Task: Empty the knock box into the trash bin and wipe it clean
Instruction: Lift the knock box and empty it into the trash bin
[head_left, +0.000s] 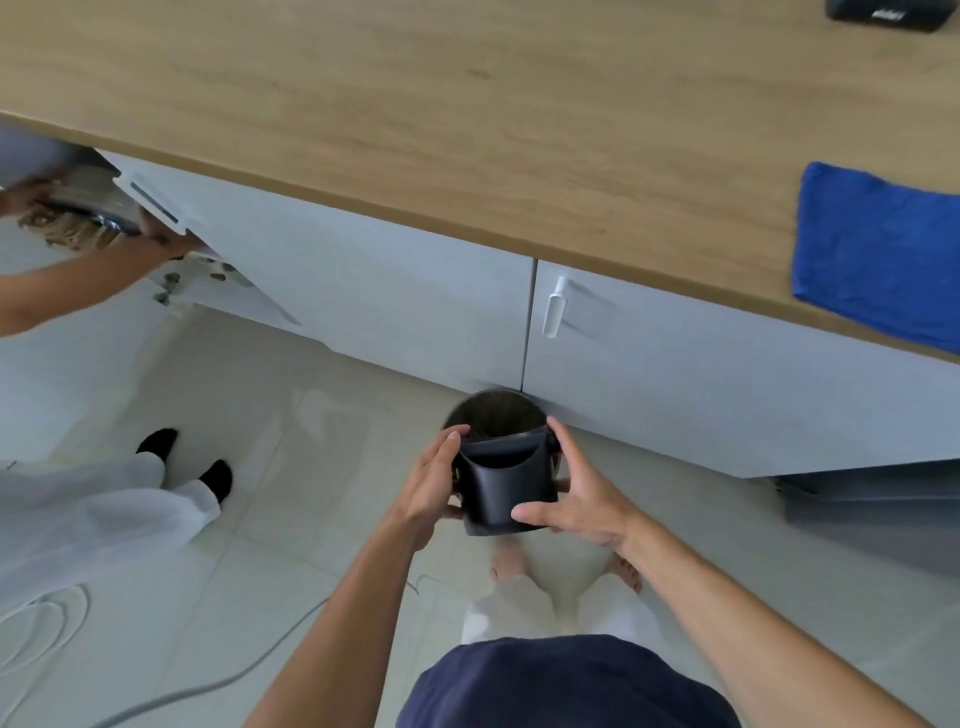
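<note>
Left hand (434, 480) and right hand (576, 493) clasp opposite sides of black knock box (501, 480), tilted over round trash bin (491, 413) beside white cabinets (415, 296).

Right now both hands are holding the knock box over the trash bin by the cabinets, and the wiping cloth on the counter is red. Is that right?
Not quite: the cloth on the counter is blue, not red, as the head view shows. The rest holds: the left hand and right hand grip the knock box over the trash bin by the cabinets.
</note>
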